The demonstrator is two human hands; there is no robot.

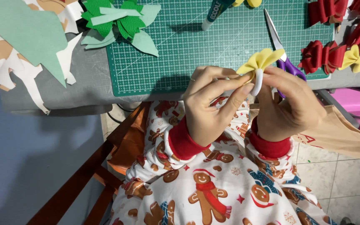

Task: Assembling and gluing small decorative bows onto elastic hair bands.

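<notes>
A yellow foam bow point(260, 61) with a white band around its middle is pinched between both hands just above the table's near edge. My left hand point(211, 102) grips it from the left, thumb and fingertips on the white band. Fingers of my right hand point(290, 104) hold the band from the right. Both wrists wear red cuffs. Under the hands lies a green cutting mat point(188, 50).
Purple-handled scissors point(282, 50) lie on the mat behind the bow. A glue tube point(214, 12) sits at the top. Green foam leaves point(121, 21) lie at the mat's left, red and yellow bows point(338, 54) at the right, paper scraps point(21, 62) far left.
</notes>
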